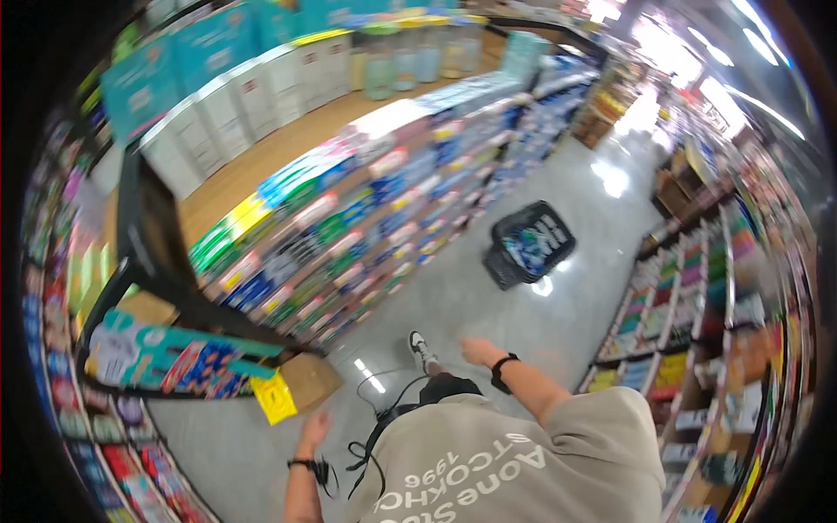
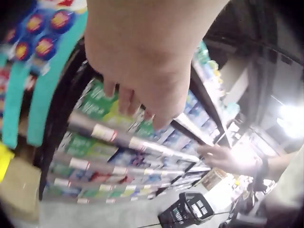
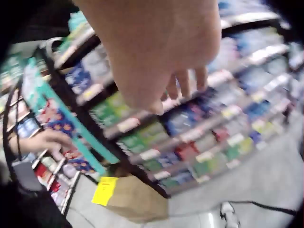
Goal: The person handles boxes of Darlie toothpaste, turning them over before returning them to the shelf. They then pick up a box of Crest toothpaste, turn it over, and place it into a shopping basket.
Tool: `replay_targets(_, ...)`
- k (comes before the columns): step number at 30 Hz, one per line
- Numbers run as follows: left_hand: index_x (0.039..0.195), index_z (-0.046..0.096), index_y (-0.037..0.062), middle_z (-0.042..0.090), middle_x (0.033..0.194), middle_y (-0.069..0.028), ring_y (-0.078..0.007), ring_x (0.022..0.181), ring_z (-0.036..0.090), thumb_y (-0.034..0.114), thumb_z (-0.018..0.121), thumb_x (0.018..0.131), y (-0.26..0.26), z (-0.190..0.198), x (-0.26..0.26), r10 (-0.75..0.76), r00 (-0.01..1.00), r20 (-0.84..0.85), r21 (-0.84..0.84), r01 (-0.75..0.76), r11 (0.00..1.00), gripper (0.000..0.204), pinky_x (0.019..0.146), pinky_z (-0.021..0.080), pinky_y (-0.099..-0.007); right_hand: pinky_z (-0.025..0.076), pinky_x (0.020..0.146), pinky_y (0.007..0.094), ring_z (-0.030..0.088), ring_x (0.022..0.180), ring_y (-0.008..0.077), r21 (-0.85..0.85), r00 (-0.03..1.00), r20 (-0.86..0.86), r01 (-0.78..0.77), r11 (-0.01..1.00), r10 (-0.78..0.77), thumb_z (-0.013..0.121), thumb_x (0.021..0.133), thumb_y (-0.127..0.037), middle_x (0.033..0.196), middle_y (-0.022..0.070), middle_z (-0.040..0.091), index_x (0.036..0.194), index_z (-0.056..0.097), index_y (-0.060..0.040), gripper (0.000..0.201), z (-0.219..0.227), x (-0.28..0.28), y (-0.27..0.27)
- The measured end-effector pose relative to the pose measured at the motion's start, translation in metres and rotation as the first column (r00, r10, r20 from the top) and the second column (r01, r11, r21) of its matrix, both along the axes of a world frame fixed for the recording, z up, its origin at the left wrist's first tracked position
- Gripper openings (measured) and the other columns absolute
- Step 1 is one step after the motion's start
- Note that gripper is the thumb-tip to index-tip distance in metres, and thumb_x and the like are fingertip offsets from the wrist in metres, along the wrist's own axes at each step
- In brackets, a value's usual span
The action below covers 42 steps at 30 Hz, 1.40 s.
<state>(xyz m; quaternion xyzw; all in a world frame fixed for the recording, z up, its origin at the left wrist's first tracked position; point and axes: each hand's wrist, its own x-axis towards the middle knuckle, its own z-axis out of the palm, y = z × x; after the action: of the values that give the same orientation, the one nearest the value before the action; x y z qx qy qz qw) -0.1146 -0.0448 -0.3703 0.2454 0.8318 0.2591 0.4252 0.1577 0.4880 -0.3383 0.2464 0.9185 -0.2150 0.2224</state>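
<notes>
My left hand (image 1: 316, 431) hangs low beside my body, its fingers loosely bent with nothing in them. The nearest thing to it is a brown cardboard box (image 1: 316, 382) with a yellow tag (image 1: 275, 399), at the end of the shelf. My right hand (image 1: 479, 351) is held out in front of my waist, also holding nothing. In the right wrist view the fingers (image 3: 183, 84) of that hand dangle before shelves of packets. Further along the aisle floor stands a black shopping basket (image 1: 503, 268) with packaged goods in it.
A long shelf (image 1: 349, 253) of coloured packets runs along the left, with white boxes (image 1: 283, 83) and lidded jars (image 1: 380, 65) on top. More stocked shelves (image 1: 671, 296) line the right. A teal display panel (image 1: 144, 349) stands at the near shelf end. Grey floor (image 1: 392, 322) lies between.
</notes>
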Motion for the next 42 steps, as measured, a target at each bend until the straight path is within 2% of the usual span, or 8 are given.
replay_targets(4, 0.137, 0.064, 0.0099, 0.064, 0.139, -0.0177, -0.0280, 0.133, 0.057, 0.042, 0.061, 0.097, -0.132, -0.082, 0.101, -0.555, 0.654, 0.514, -0.611, 0.733, 0.298, 0.051, 0.112, 0.043, -0.0506, 0.056, 0.093, 0.0442, 0.070, 0.113, 0.0324, 0.147, 0.767, 0.534, 0.329, 0.933, -0.355, 0.054, 0.094, -0.026, 0.123, 0.0166, 0.073, 0.117, 0.075, -0.0083, 0.036, -0.056, 0.265, -0.008)
replay_targets(7, 0.127, 0.066, 0.0052, 0.069, 0.122, -0.0183, -0.0267, 0.113, 0.065, 0.033, 0.061, 0.097, -0.095, -0.060, 0.124, -0.196, 0.896, 0.399, -0.331, 0.340, 0.880, 0.041, 0.095, 0.051, -0.0471, 0.058, 0.091, 0.0466, 0.071, 0.110, 0.0346, 0.081, 0.756, 0.579, 0.320, 0.944, -0.306, 0.052, 0.098, -0.024, 0.122, 0.0140, 0.073, 0.119, 0.075, -0.0100, 0.035, -0.173, 0.387, -0.001)
replay_targets(12, 0.106, 0.067, -0.0039, 0.073, 0.085, -0.0184, -0.0253, 0.065, 0.072, 0.015, 0.059, 0.096, -0.034, -0.071, 0.101, 0.406, 0.808, 0.427, -0.005, -0.447, 0.895, 0.022, 0.055, 0.058, -0.0329, 0.051, 0.102, 0.0505, 0.062, 0.126, 0.0404, 0.015, 0.517, 0.400, 0.822, 0.569, -0.757, 0.054, 0.093, -0.031, 0.137, 0.0210, 0.064, 0.125, 0.071, -0.0058, 0.045, -0.209, 0.398, -0.014)
replay_targets(17, 0.095, 0.071, -0.0016, 0.073, 0.077, -0.0138, -0.0246, 0.068, 0.071, 0.014, 0.061, 0.089, 0.133, -0.063, 0.023, -0.372, 0.926, 0.064, -0.240, 0.376, 0.895, 0.019, 0.059, 0.054, -0.0389, 0.053, 0.100, 0.0474, 0.066, 0.115, 0.0407, -0.290, 0.710, -0.039, 0.665, 0.688, -0.703, 0.062, 0.093, -0.029, 0.120, 0.0245, 0.071, 0.127, 0.069, -0.0036, 0.044, -0.076, 0.219, 0.055)
replay_targets(20, 0.097, 0.072, -0.0001, 0.069, 0.073, -0.0110, -0.0196, 0.067, 0.066, 0.016, 0.063, 0.091, 0.285, -0.009, 0.044, 0.034, 0.997, 0.075, 0.123, -0.044, 0.991, 0.020, 0.064, 0.052, -0.0363, 0.054, 0.096, 0.0455, 0.069, 0.110, 0.0392, -0.415, 0.704, -0.274, 0.527, 0.741, -0.655, 0.062, 0.096, -0.030, 0.117, 0.0204, 0.073, 0.125, 0.071, -0.0058, 0.039, -0.008, 0.164, 0.096)
replay_targets(26, 0.121, 0.068, 0.0027, 0.073, 0.095, -0.0147, -0.0215, 0.086, 0.071, 0.021, 0.071, 0.095, 0.490, 0.052, 0.094, -0.279, 0.960, 0.028, 0.285, 0.260, 0.923, 0.032, 0.078, 0.056, -0.0348, 0.055, 0.091, 0.0463, 0.070, 0.104, 0.0393, -0.518, 0.578, -0.305, 0.566, 0.642, -0.757, 0.061, 0.094, -0.029, 0.110, 0.0213, 0.074, 0.115, 0.073, -0.0018, 0.036, -0.034, 0.192, 0.139)
replay_targets(32, 0.126, 0.067, 0.0031, 0.074, 0.103, -0.0138, -0.0217, 0.091, 0.072, 0.024, 0.074, 0.093, 0.537, 0.068, 0.116, -0.559, 0.827, -0.058, 0.149, 0.561, 0.815, 0.040, 0.081, 0.056, -0.0346, 0.057, 0.072, 0.0438, 0.071, 0.071, 0.0289, -0.273, 0.516, 0.257, 0.850, 0.451, -0.817, 0.062, 0.083, -0.024, 0.079, 0.0155, 0.074, 0.086, 0.075, -0.0017, 0.026, -0.127, 0.344, 0.127)
replay_targets(42, 0.103, 0.071, -0.0038, 0.075, 0.083, -0.0146, -0.0226, 0.067, 0.073, 0.018, 0.070, 0.091, 0.470, -0.070, 0.029, -0.050, 0.949, 0.313, -0.362, 0.168, 0.917, 0.025, 0.057, 0.056, -0.0360, 0.059, 0.061, 0.0367, 0.071, 0.068, 0.0198, -0.320, 0.092, 0.387, 0.947, -0.039, -0.917, 0.062, 0.089, -0.023, 0.085, 0.0069, 0.075, 0.098, 0.077, -0.0036, 0.026, -0.075, 0.393, 0.171)
